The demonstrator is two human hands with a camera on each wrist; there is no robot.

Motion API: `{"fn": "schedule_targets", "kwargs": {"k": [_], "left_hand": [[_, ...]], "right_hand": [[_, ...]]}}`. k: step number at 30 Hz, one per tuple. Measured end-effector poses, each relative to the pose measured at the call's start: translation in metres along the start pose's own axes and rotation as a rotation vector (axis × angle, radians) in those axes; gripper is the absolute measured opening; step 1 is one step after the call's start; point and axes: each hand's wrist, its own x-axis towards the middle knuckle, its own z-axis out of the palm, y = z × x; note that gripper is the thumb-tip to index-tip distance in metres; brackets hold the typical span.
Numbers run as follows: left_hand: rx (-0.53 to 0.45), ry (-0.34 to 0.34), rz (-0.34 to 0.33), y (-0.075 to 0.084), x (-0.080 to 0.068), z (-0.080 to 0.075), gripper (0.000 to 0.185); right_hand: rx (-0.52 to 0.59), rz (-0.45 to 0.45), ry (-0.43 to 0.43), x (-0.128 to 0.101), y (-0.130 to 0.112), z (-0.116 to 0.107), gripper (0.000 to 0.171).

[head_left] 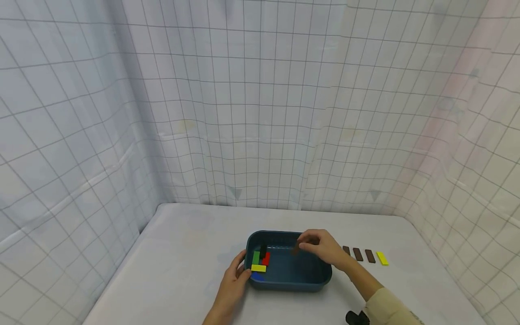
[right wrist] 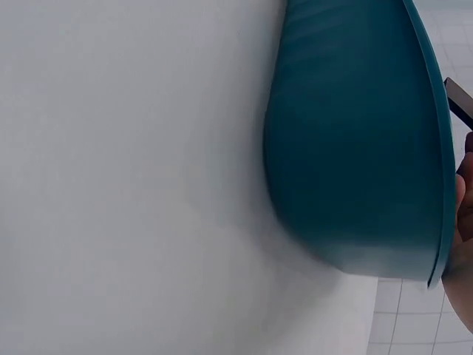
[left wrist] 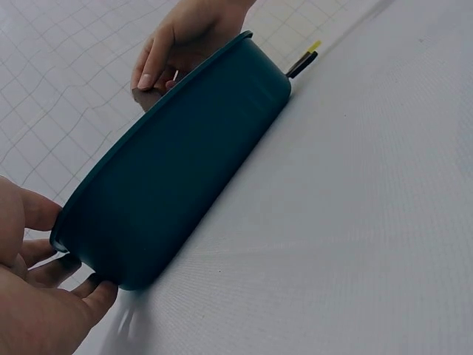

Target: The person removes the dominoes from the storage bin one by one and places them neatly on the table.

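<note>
Nearest the camera, the left hand lies against the near left corner of the dark teal tub, fingers fairly straight along the outer wall and thumb at the rim; in the left wrist view the same fingers touch the tub's lower edge without curling round it, so the hand reads as a loose brace, probably placed to keep the tub from sliding on the white table. Inside the tub, at its left end, a small group of flat blocks lies together: a yellow block nearest, a blue one partly hidden under it, then a green block, a red block and a black block; exactly how they overlap cannot be determined. Over the far right part of the tub, the right hand is held above the basin, its fingertips pinching a dark brown block clear of the bottom; the right wrist view shows a corner of that block beyond the rim. Further right on the table, apart from the tub, three brown blocks and a yellow block lie in a neat row, evenly spaced. Beyond, a gridded white curtain encloses the table.
</note>
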Motion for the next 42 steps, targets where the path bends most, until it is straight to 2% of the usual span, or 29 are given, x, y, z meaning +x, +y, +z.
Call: {"fn": "schedule_targets", "kwargs": {"k": [14, 20, 26, 35, 42], "left_hand": [[0.0, 0.007, -0.003, 0.002, -0.002, 0.0, 0.061], [-0.005, 0.001, 0.001, 0.003, -0.003, 0.001, 0.061], [-0.015, -0.013, 0.007, 0.002, -0.003, 0.0, 0.061], [-0.014, -0.018, 0.006, 0.0, -0.002, 0.0, 0.06], [-0.007, 0.0, -0.007, 0.003, -0.003, 0.001, 0.06]], "right_hand": [[-0.061, 0.043, 0.039, -0.023, 0.006, -0.027, 0.031], [-0.02, 0.083, 0.021, -0.036, 0.009, -0.04, 0.031], [-0.019, 0.115, 0.046, -0.049, 0.016, -0.054, 0.027], [-0.012, 0.182, 0.061, -0.073, 0.035, -0.074, 0.037], [0.075, 0.207, 0.063, -0.091, 0.047, -0.088, 0.038]]}}
